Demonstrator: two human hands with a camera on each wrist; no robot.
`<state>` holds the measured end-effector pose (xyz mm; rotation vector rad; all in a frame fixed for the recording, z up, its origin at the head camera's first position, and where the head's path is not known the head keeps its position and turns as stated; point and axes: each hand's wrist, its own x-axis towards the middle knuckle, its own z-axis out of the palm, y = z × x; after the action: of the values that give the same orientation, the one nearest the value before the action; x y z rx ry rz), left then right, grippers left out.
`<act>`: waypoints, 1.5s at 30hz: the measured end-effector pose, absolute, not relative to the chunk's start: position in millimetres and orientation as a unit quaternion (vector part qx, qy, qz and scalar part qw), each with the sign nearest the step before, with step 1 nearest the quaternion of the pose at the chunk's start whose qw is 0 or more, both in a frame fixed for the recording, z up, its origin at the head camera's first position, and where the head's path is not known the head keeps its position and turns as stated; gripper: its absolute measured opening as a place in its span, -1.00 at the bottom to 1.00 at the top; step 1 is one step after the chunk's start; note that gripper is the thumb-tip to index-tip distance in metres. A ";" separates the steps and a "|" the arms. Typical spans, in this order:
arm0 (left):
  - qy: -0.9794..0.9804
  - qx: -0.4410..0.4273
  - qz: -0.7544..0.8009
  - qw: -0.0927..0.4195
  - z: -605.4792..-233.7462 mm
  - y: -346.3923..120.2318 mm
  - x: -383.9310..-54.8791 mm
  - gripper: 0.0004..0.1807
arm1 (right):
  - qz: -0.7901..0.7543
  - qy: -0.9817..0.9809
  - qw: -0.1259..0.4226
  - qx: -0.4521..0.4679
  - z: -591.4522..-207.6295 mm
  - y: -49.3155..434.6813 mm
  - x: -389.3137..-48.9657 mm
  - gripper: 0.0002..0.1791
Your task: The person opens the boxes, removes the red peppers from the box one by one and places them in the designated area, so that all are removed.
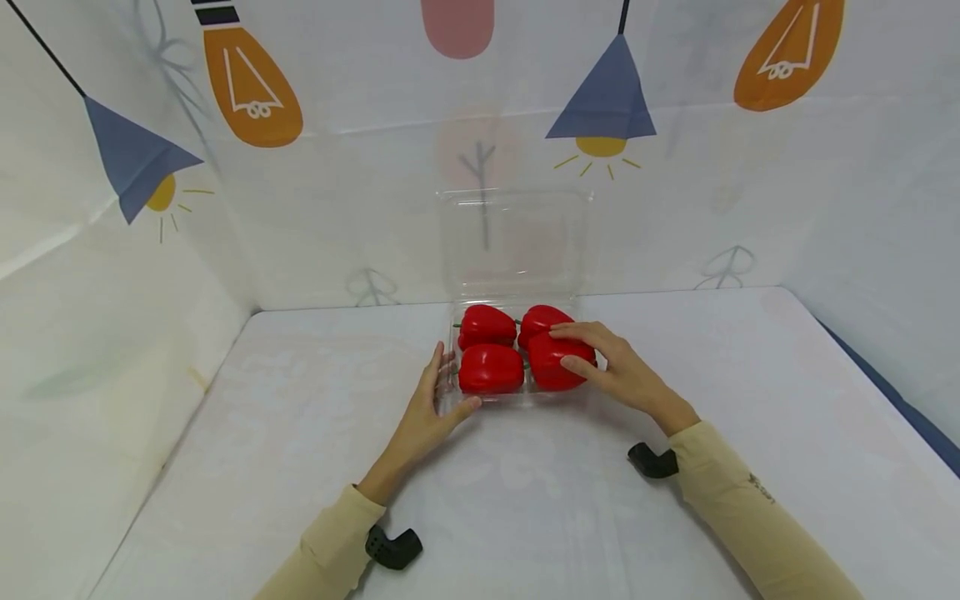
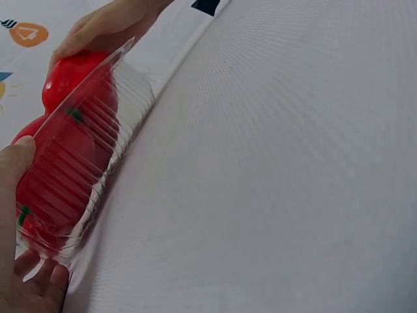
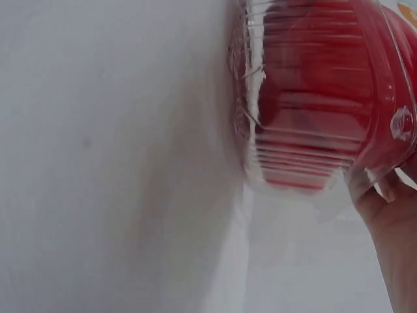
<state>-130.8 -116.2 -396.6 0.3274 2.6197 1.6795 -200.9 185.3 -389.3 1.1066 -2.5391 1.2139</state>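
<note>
A clear plastic clamshell box [image 1: 540,399] stands on the table with its lid [image 1: 517,258] raised at the back. Inside are red bell peppers: one back left [image 1: 487,325], one front left [image 1: 491,369], one back right [image 1: 537,320]. At the front right, my right hand [image 1: 622,375] grips another red bell pepper [image 1: 547,365] from its right side, thumb toward me and fingers over the far side. My left hand [image 1: 420,425] holds the box at its front left corner, thumb at the front rim and fingers along the left side. Green stems show through the ribbed wall [image 2: 98,134].
The white-covered table [image 1: 315,400] meets a white cloth backdrop [image 1: 360,200] printed with lamps and bulbs, close behind the raised lid. Cloth also hangs along the left and right sides. A black curved piece sits at the left cuff [image 1: 341,533] and another at the right cuff [image 1: 693,450].
</note>
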 end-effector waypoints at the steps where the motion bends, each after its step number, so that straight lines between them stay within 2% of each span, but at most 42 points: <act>1: 0.837 0.104 0.537 0.007 -396.8 -116.2 -130.9 0.04 | 0.399 -0.840 0.055 0.363 -389.0 185.7 -200.7 -0.47; 7: 0.836 0.105 0.538 0.005 -398.1 -116.5 -130.2 0.04 | 0.394 -0.848 0.029 0.354 -388.3 188.3 -200.0 -0.39; 17: 0.841 0.105 0.530 0.006 -397.8 -115.9 -130.4 0.03 | 0.383 -0.849 0.056 0.360 -379.2 192.2 -198.0 -0.40; 26: 0.843 0.104 0.527 0.005 -397.0 -115.9 -130.5 0.04 | 0.390 -0.848 0.056 0.353 -373.3 192.9 -197.5 -0.43; 36: 0.839 0.106 0.534 -0.015 -434.0 -121.3 -146.2 0.07 | 0.411 -0.836 0.079 0.356 -351.3 186.7 -182.8 -0.51; 45: 0.842 0.111 0.526 -0.032 -439.1 -121.8 -147.8 0.08 | 0.415 -0.847 0.093 0.319 -345.0 186.1 -180.5 -0.56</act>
<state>-147.8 -121.8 -439.1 0.3547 2.7008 1.6880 -180.5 186.1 -345.0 0.9467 -2.5153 1.2308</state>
